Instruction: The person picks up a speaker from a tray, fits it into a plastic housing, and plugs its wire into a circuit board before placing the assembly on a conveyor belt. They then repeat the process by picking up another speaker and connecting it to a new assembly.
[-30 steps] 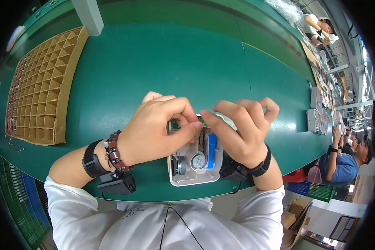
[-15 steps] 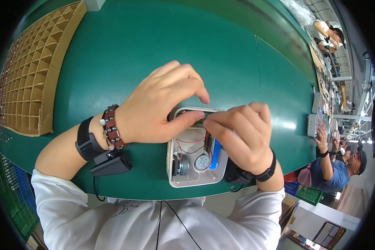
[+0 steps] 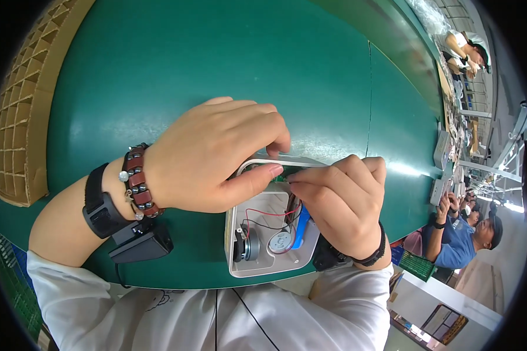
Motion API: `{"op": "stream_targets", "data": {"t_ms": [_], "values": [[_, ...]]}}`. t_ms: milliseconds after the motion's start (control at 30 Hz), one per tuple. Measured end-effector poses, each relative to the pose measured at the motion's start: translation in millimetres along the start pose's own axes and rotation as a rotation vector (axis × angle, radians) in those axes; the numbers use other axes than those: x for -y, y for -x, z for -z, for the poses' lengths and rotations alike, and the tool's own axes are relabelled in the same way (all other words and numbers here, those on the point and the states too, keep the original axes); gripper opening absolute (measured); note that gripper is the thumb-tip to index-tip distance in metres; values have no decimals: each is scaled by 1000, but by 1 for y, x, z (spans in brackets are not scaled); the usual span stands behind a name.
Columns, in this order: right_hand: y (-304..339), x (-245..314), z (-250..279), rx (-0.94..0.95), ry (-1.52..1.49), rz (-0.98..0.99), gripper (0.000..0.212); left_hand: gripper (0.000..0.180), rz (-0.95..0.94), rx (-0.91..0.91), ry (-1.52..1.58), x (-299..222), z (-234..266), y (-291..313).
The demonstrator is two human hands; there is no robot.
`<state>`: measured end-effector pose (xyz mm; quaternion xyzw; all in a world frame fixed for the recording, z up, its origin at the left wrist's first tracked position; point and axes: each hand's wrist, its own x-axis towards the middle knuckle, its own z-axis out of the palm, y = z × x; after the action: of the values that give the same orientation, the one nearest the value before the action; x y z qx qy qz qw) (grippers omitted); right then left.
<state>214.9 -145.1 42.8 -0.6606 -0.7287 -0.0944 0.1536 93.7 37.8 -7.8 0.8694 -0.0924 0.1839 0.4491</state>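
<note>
An open white plastic housing (image 3: 263,266) lies on the green table close to my body. My left hand (image 3: 216,152) grips its far wall, with the thumb inside near a green circuit board (image 3: 283,176) and the fingers curled over the outside. Thumb and forefinger of my right hand (image 3: 342,196) are pinched together beside that board; whatever they hold is hidden. Inside the housing sit a dark round speaker (image 3: 249,245), a silver disc-shaped part (image 3: 280,241) and a blue block (image 3: 302,227). Thin red and black wires (image 3: 257,212) cross between them.
A cardboard box with divider cells (image 3: 26,111) stands at the far left. Black devices are strapped at both wrists, the left one (image 3: 143,243) with a cable. Other people (image 3: 459,240) work along the bench at right. A green crate (image 3: 418,266) stands below them.
The far edge of the housing has tilted up, and my left fingers have curled over its wall. Both hands stay near the circuit board. My view has shifted slightly.
</note>
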Motion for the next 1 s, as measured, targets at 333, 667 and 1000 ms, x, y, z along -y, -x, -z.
{"op": "stream_targets", "data": {"t_ms": [333,667,1000], "values": [[-2,3,2,42,-43,-42,15,19,-51,-53,13,3,-3,3],[1,6,-2,0,-2,-70,25,19,-62,-82,14,2,-6,4],[1,17,6,42,189,-1,24,16,-72,-84,-10,0,-5,3]]}}
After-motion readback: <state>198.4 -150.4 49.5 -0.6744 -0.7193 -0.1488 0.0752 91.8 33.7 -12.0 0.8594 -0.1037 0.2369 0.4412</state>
